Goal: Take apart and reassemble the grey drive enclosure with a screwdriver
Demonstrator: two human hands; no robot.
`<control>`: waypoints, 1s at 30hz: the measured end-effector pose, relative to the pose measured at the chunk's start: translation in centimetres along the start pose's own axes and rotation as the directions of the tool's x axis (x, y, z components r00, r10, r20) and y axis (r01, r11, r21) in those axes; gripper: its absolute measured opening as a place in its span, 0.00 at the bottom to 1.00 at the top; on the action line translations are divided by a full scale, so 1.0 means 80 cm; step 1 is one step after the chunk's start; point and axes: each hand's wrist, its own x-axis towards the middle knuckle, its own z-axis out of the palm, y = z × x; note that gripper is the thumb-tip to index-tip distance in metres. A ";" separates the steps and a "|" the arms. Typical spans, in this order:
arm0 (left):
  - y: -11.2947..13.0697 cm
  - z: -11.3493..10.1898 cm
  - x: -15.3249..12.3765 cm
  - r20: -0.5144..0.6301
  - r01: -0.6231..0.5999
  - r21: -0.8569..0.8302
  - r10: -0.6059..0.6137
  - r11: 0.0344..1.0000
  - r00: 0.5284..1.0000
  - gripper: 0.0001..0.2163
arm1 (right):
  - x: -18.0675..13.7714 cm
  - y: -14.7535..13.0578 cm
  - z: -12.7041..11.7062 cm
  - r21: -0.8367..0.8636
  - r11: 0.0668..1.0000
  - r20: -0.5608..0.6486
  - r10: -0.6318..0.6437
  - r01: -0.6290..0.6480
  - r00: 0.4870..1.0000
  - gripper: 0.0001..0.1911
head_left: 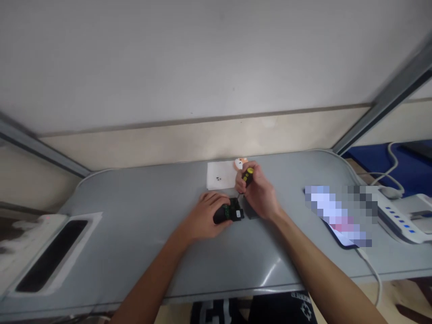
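Note:
My left hand [205,215] is wrapped around a small black device with green markings [229,213] that rests on the grey table mat [141,234]. My right hand [258,191] grips a small screwdriver with a black and yellow handle [248,175], held upright, its tip pointing down at the device's right end. A dark flat piece [251,211] lies under my right hand beside the device. Just behind my hands lies a white paper sheet [219,175] with a few tiny dark specks on it, and an orange and white small object [240,163] sits at the sheet's far right corner.
A white tray with a dark insert [50,256] sits at the left edge. At the right lie a blurred-out phone [337,216] with a cable, and a white power strip with blue lights [401,216]. A wall rises close behind the table.

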 end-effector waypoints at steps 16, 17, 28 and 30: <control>0.001 0.000 0.000 -0.041 0.004 -0.008 -0.005 1.000 0.999 0.12 | -0.003 -0.004 0.007 0.047 0.998 -0.080 0.055 -0.052 0.995 0.13; 0.000 0.001 0.000 -0.053 -0.001 -0.010 0.001 1.000 0.999 0.09 | -0.003 -0.005 0.009 0.077 0.995 -0.095 0.066 -0.059 0.993 0.13; -0.024 -0.022 0.000 -0.252 0.063 -0.013 -0.064 0.998 0.966 0.11 | -0.003 -0.005 0.010 0.157 0.983 -0.156 0.117 -0.092 0.981 0.15; -0.026 -0.028 -0.001 -0.274 0.057 -0.037 -0.065 0.998 0.959 0.11 | -0.006 0.005 0.014 0.141 0.981 -0.109 0.147 -0.131 0.983 0.15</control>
